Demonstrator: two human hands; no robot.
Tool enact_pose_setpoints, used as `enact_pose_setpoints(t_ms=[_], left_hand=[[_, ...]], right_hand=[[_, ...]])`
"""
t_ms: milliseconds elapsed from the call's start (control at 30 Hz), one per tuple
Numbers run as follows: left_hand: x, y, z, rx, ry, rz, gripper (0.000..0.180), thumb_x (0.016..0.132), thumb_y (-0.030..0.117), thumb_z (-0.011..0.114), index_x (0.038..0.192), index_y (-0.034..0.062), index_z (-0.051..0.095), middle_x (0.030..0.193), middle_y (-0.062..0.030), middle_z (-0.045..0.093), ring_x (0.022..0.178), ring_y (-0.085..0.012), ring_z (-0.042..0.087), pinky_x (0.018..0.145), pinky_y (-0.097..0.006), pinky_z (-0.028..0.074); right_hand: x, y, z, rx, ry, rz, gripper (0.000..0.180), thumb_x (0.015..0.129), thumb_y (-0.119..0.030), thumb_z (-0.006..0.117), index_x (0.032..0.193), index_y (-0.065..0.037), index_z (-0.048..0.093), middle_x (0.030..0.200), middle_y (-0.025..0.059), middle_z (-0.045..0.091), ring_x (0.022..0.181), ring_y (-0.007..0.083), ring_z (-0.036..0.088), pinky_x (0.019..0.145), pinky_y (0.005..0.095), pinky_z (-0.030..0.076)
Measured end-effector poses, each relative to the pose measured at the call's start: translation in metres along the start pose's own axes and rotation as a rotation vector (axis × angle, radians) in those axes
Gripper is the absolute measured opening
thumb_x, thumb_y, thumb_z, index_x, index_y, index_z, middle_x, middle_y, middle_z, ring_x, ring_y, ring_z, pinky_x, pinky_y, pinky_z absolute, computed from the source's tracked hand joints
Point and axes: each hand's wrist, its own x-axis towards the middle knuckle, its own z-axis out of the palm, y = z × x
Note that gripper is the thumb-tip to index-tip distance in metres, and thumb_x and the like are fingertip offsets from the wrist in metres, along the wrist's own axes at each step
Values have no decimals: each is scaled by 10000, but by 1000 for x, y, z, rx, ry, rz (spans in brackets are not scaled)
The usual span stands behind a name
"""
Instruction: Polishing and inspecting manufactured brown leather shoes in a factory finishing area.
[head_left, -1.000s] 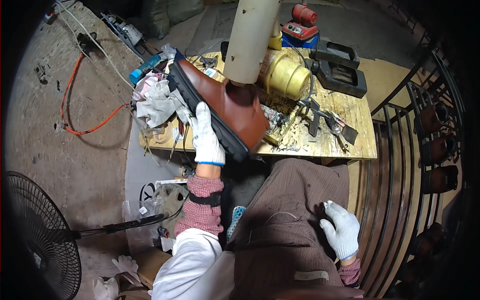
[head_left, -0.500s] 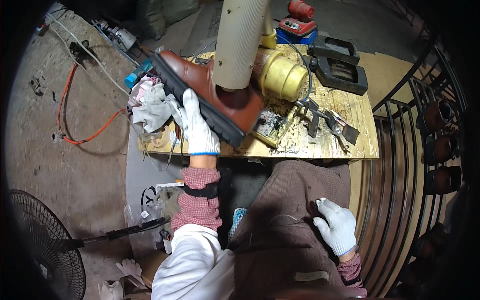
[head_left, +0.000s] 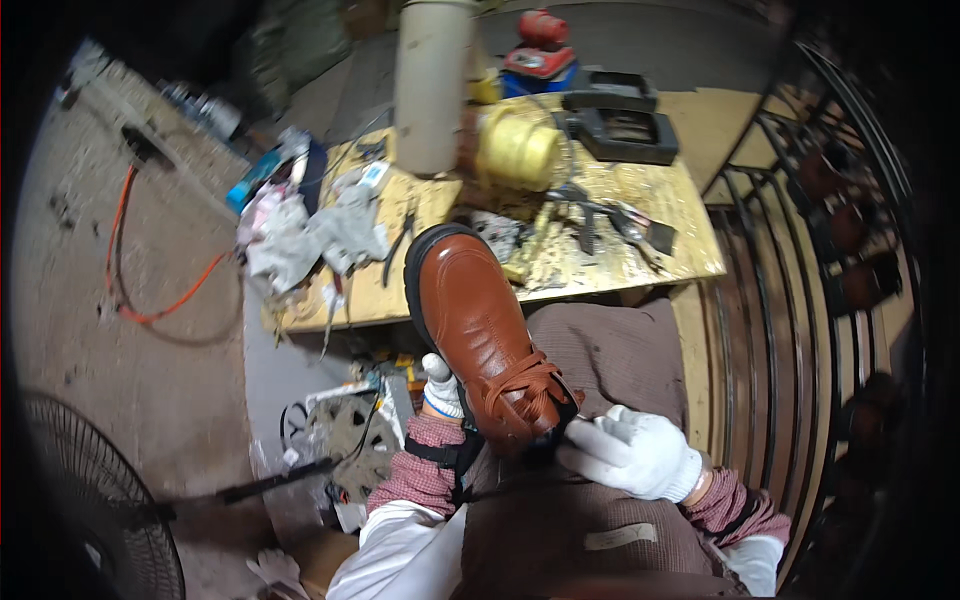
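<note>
A brown leather lace-up boot (head_left: 475, 310) with a black sole is over my lap, toe toward the table and laced side up. My left hand (head_left: 441, 388), in a white knit glove, grips it from the left at the sole; most of those fingers are hidden beneath. At the boot's collar, below the laces, my gloved right hand (head_left: 630, 455) has its fingers bent and pressed against the dark opening. Its fingertips are partly hidden.
A wooden worktable (head_left: 370, 300) carries a pale upright cylinder (head_left: 430, 100), a yellow drum-shaped part (head_left: 518, 150), rags (head_left: 345, 230), pliers (head_left: 400, 243) and black trays (head_left: 625, 135). Right stands a metal rack (head_left: 760, 300) with boots; lower left, a fan (head_left: 90, 490).
The boot has come off the cylinder toward me, turning from sole-side view to laces up. My right hand has left my lap and reached the collar. The view has shifted.
</note>
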Motion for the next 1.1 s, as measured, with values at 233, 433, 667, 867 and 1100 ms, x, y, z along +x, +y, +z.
enact_pose_setpoints(t_ms=[233,433,667,867,1100], left_hand=[[73,-62,147,351,-73,-128,929,911,720,576,1571,113,333,1559,-122,434,1394,-336,456,1180,-504,391],[105,-78,156,665,-100,-203,698,1087,520,405,1646,145,218,1373,-88,538,1108,-172,575,1015,-322,444],[86,-58,92,796,301,-255,710,1064,543,447,1623,142,271,1196,-109,581,1004,-223,582,957,-395,488],[72,-37,52,739,441,-201,679,1058,589,404,1601,191,317,1142,-75,600,941,-226,596,875,-404,505],[58,-59,84,738,279,-132,706,1049,569,468,1594,140,332,1209,-108,624,1020,-239,624,948,-423,511]], right_hand=[[-36,-19,-47,-101,-4,276,197,801,-229,655,954,-106,652,741,58,613,595,258,592,572,404,514],[-69,-49,-152,-380,359,695,436,714,-483,848,748,-100,644,681,66,541,584,298,505,580,413,410],[-150,23,-198,-664,139,1357,363,792,-420,759,738,-62,724,754,194,677,708,327,685,647,439,509],[-212,93,-206,-1038,-225,1745,435,875,-385,719,1174,-69,704,979,147,742,878,341,719,758,443,566],[-207,193,-176,-708,511,1733,484,878,-472,668,1055,-23,703,1020,232,720,996,419,686,866,488,541]])
